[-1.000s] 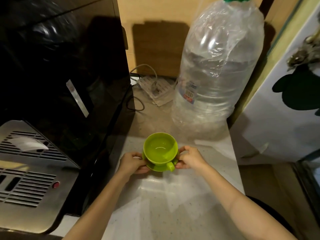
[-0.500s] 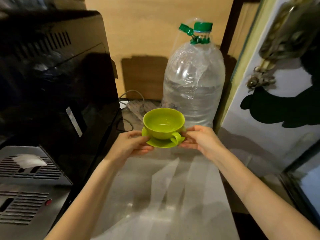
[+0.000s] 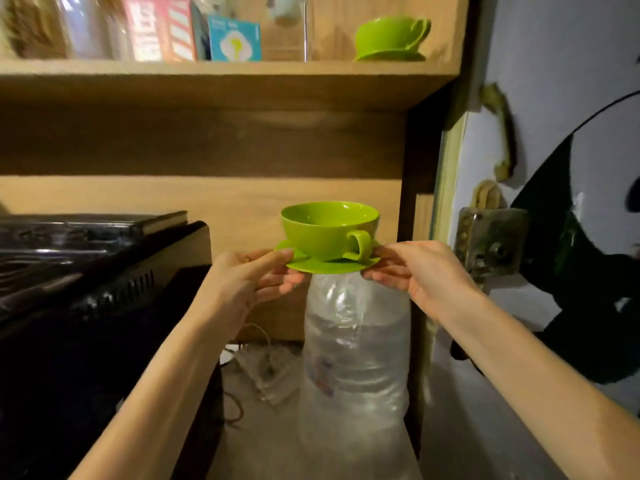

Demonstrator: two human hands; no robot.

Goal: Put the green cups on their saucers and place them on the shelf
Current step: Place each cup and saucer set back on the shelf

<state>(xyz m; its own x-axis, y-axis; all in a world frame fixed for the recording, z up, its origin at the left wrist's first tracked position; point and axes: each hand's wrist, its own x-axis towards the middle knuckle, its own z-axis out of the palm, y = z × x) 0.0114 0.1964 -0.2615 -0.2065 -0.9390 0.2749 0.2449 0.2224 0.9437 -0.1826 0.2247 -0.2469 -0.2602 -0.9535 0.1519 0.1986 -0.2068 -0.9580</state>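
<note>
A green cup (image 3: pixel 325 225) stands on a green saucer (image 3: pixel 325 265), held in the air at mid-frame above the big water bottle. My left hand (image 3: pixel 252 277) pinches the saucer's left rim, and my right hand (image 3: pixel 420 271) pinches its right rim. The cup's handle points toward my right hand. A second green cup on its saucer (image 3: pixel 391 38) stands on the wooden shelf (image 3: pixel 221 72) at the upper right.
Boxes and a jar (image 3: pixel 159 29) fill the shelf's left part. A black appliance (image 3: pixel 86 289) stands at the left. A large clear water bottle (image 3: pixel 353 358) stands on the counter under the cup. A white door with a metal lock (image 3: pixel 491 240) is at the right.
Both hands have lifted the cup and saucer off the counter, up past the bottle's top. The view has tilted up and the shelf has come into sight.
</note>
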